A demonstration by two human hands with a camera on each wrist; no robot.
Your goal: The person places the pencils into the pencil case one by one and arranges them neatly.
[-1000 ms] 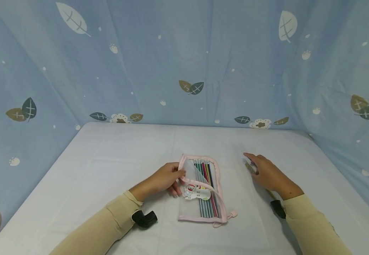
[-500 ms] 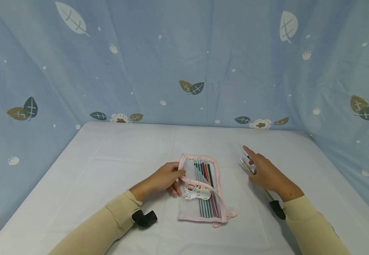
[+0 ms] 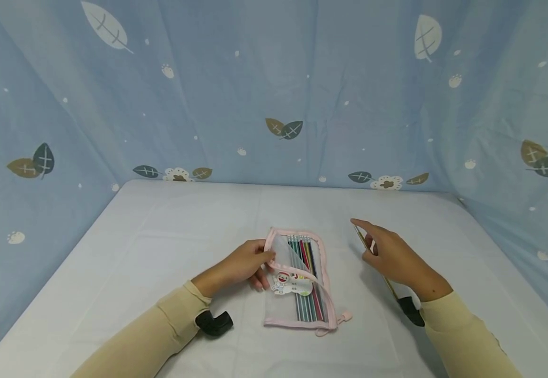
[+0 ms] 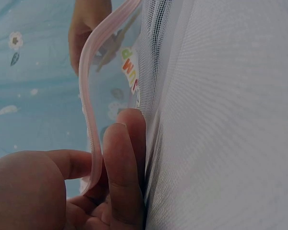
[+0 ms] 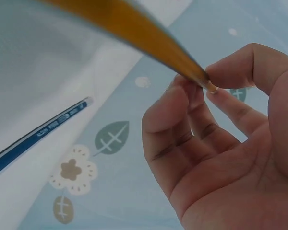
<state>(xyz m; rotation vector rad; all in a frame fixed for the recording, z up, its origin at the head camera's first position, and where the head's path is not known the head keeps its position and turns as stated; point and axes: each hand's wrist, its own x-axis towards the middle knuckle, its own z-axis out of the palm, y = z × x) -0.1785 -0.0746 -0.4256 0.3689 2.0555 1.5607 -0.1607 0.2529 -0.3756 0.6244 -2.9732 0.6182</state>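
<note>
A pink-edged mesh pencil case (image 3: 280,312) lies on the white table with its upper side gaping. Several pencils (image 3: 308,310), mostly green-striped, lie inside it. My left hand (image 3: 243,265) pinches the case's pink edge (image 4: 89,96) between thumb and fingers and lifts it at the upper left corner. To the right of the case, above the table, my right hand (image 3: 389,257) pinches a yellow pencil (image 5: 134,28). Its one end reaches past the thumb toward the extended index finger; the other runs back under the wrist.
A pink zip pull (image 3: 344,316) hangs off the case's lower right corner. Each wrist carries a black camera mount (image 3: 214,324). In the right wrist view a blue printed stick like a pencil (image 5: 43,134) shows at left. Blue leaf-patterned cloth (image 3: 236,79) encloses the table.
My right hand has moved slightly left, and the yellow pencil has swung close to the index finger. The left hand and the case have stayed in place.
</note>
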